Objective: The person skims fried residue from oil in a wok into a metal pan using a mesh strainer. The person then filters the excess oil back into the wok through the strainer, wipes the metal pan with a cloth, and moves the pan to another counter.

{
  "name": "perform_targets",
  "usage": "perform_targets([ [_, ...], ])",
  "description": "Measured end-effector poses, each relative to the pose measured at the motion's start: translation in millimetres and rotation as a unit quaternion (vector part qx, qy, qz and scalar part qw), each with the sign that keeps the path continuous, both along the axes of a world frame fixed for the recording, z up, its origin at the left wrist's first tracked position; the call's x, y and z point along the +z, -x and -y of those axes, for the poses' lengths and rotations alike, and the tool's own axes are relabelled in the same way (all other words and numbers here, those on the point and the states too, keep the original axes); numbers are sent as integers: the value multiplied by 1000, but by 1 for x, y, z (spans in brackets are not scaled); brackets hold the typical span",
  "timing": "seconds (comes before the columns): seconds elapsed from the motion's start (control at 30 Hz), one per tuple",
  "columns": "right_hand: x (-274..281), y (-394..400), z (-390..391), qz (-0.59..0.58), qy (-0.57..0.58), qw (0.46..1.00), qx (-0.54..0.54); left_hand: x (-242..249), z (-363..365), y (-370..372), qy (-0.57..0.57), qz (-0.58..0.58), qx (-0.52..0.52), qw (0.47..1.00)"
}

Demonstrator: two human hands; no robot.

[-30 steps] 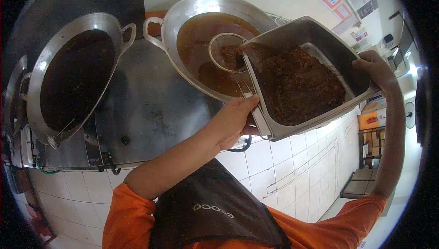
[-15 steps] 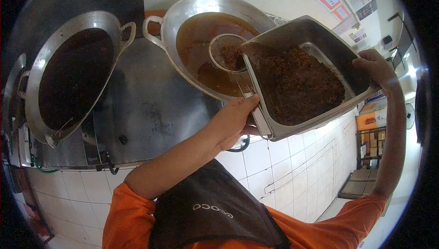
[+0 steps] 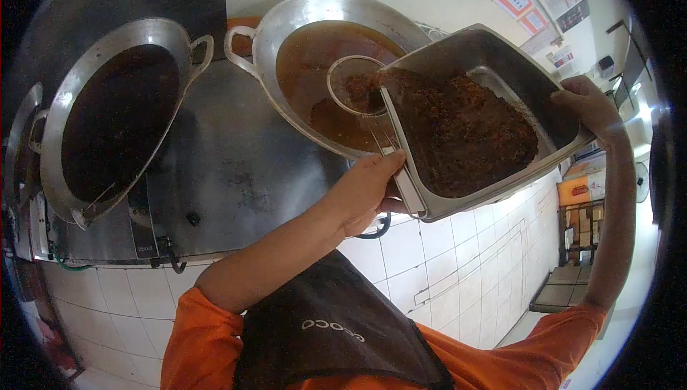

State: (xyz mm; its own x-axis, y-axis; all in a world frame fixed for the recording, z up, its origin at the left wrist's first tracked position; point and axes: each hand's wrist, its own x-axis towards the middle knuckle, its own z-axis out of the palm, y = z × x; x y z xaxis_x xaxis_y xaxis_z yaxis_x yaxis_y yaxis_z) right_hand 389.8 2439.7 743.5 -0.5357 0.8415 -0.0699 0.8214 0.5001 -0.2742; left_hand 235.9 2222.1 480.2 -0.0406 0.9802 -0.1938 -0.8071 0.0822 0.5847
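Note:
My left hand (image 3: 376,179) grips the flat handle (image 3: 409,186) of a round wire strainer, close against the near side of a deep metal tray. The strainer's ring (image 3: 356,85) is over the brown liquid in a wide metal pan (image 3: 322,7), with reddish-brown crumbs in its mesh. My right hand (image 3: 583,104) holds the far right rim of the tray (image 3: 526,54), fingers partly hidden behind it. The tray is tilted toward the pan, its corner over the strainer. Dark, wet brown crumbs (image 3: 472,139) lie inside the tray.
A second wide pan (image 3: 154,30) with dark liquid stands at the left on the dark metal stove top (image 3: 236,168). White floor tiles (image 3: 444,268) lie below, papers (image 3: 515,0) hang on the wall, and a shelf with boxes (image 3: 583,222) is at the right.
The crumbs inside the tray have shifted slightly, and more crumbs show in the strainer. Both hands have kept nearly the same place.

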Motion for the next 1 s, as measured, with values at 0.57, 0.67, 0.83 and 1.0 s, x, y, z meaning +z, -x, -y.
perform_targets([
  [0.57,1,2,6,14,-10,1000,10,4,3,0,-2,-19,-15,1000],
  [0.67,2,2,5,22,-20,999,20,3,2,-3,0,-13,-18,1000],
  [0.83,-3,3,10,10,-60,998,29,3,3,-2,6,-16,-29,999],
  [1.0,1,7,10,37,-14,998,43,4,5,0,-3,-6,-40,999],
])
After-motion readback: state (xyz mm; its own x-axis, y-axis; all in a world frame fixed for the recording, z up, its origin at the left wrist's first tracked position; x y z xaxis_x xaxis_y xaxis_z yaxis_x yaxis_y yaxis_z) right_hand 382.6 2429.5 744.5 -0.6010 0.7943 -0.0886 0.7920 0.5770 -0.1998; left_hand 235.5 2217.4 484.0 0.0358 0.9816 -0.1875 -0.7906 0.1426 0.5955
